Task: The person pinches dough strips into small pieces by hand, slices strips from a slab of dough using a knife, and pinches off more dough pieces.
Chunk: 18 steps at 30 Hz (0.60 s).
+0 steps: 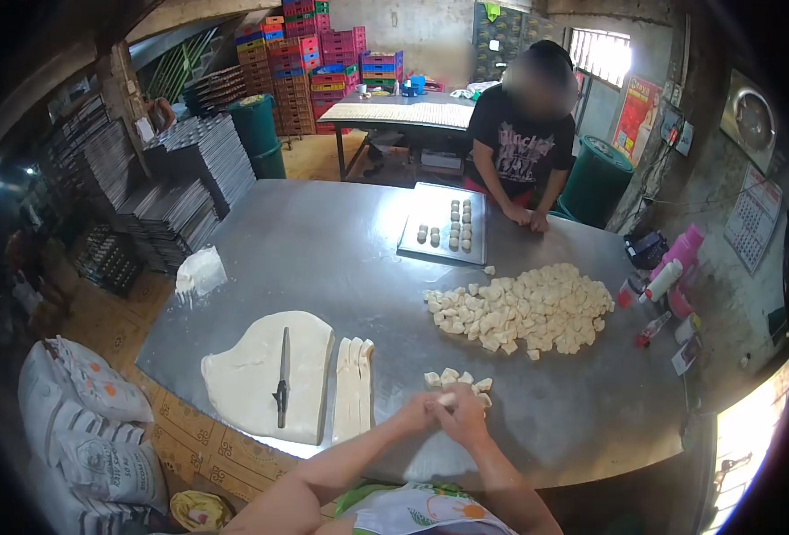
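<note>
Nearest the camera, a white printed cloth garment with green and orange on it [443, 508] is caught at the bottom edge; just past it, over a broad grey metal table [323, 236], a small pale lump of dough [448, 399] is being held by the left hand [423, 410] and the right hand [466, 417] together; the lump is gripped between the fingers of both hands, which are brought close in front of the body (the exact curl of each finger can't be told from here).

Right behind the hands, a little cluster of cut cream dough chunks [451, 376] is bunched up; farther back to the right, a big spread pile of pale dough pieces [528, 309] is heaped. To the left, long cream dough strips [353, 392] are laid side by side, next to a thick flat slab of pale dough [247, 374]; a long knife with a dark handle [284, 370] is left lying on the slab.

Across the table, a shiny rectangular metal tray [423, 209] is partly filled with small round greyish dough balls [454, 234]; beside it, both hands of a co-worker in a black printed T-shirt [524, 134] are held low over the far edge.
</note>
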{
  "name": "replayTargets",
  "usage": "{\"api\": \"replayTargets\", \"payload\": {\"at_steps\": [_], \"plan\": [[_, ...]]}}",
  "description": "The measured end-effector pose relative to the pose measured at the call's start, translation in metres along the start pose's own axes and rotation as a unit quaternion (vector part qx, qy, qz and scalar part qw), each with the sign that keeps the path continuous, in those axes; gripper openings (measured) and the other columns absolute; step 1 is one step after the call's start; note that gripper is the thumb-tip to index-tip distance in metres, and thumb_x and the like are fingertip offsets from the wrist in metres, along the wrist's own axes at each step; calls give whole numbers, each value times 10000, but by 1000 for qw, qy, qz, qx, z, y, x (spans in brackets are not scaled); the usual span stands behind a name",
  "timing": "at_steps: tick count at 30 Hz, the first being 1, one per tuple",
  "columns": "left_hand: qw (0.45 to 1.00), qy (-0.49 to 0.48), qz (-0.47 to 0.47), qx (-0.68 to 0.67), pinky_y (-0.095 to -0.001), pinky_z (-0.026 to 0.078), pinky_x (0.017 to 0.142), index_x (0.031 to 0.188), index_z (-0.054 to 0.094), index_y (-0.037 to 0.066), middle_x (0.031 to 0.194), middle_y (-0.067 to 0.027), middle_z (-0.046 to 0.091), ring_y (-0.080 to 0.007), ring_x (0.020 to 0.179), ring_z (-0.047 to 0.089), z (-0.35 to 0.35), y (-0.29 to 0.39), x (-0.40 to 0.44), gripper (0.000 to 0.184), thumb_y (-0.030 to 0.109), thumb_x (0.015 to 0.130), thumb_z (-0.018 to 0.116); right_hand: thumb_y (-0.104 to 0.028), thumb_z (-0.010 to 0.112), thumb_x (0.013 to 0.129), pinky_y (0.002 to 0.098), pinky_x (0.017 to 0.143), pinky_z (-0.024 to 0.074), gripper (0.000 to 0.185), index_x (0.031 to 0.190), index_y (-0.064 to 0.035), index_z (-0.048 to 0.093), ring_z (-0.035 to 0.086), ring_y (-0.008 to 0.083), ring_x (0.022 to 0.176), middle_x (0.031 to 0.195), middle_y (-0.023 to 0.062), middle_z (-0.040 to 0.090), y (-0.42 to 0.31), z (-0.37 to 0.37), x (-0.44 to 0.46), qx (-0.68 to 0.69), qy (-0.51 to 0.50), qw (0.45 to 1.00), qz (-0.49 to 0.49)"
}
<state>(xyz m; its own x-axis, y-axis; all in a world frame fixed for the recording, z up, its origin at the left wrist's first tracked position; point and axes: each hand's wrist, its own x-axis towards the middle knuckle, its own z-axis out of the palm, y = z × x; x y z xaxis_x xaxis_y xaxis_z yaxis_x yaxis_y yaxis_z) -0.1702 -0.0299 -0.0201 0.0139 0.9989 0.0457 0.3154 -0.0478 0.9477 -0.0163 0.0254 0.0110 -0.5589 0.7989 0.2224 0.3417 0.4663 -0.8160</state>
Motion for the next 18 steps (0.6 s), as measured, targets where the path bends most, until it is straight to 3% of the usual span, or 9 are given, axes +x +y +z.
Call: {"api": "replayTargets", "payload": {"at_steps": [2,3,6,7,10,11,14,15,18], "plan": [[992,-10,-29,126,-383,523,881,1173,662,37,965,-149,723,-350,948,679,5,11,-8,284,134,912,607,-249,747,825,386,700,502,317,1048,-46,652,676,268,877,904,161,665,17,11,-2,-60,15,993,96],[992,-12,-32,123,-383,523,881,1173,662,37,965,-149,723,-350,948,679,1,16,-17,284,134,912,607,-249,747,825,386,700,502,317,1048,-46,652,676,268,877,904,161,665,21,13,-1,-61,12,993,99],[982,-127,119,75,-377,515,912,1169,657,26,1005,-137,725,-339,985,681,-16,35,-24,295,169,912,650,-258,747,836,385,737,512,365,1098,-23,651,676,271,909,964,168,680,22,2,11,-318,-106,924,186],[980,-139,121,71,-377,515,912,1169,657,26,1005,-137,725,-339,985,681,-20,32,-23,295,169,912,650,-258,747,836,385,737,512,365,1098,-23,651,676,271,909,964,168,680,24,4,4,-317,-102,922,198],[994,2,97,-59,-380,507,926,1160,665,39,1039,-137,716,-324,1020,678,-35,21,-8,294,162,893,670,-283,735,850,390,779,519,382,1102,-11,645,673,284,932,1000,176,681,24,9,-1,-235,60,967,-76],[993,-8,99,-62,-380,507,926,1160,665,39,1039,-137,716,-324,1020,678,-38,18,-8,294,162,893,670,-283,735,850,390,779,519,382,1102,-11,645,673,284,932,1000,176,681,22,12,-5,-238,65,967,-67],[968,61,241,36,-382,499,941,1144,679,63,1044,-133,709,-319,1025,675,-50,16,-2,289,152,869,689,-309,720,858,400,810,520,399,1116,-15,644,671,305,962,1029,186,681,-31,11,8,47,-111,992,21],[970,54,235,32,-382,499,941,1144,679,63,1044,-133,709,-319,1025,675,-51,10,-6,289,152,869,689,-309,720,858,400,810,520,399,1116,-15,644,671,305,962,1029,186,681,-40,16,6,49,-110,992,31],[990,-62,69,-109,-376,509,924,1149,688,87,1040,-129,711,-307,1021,679,-58,-13,11,287,139,866,694,-327,717,860,406,820,521,414,1120,-13,645,667,326,983,1025,187,683,-57,23,19,82,21,996,-31]]}}
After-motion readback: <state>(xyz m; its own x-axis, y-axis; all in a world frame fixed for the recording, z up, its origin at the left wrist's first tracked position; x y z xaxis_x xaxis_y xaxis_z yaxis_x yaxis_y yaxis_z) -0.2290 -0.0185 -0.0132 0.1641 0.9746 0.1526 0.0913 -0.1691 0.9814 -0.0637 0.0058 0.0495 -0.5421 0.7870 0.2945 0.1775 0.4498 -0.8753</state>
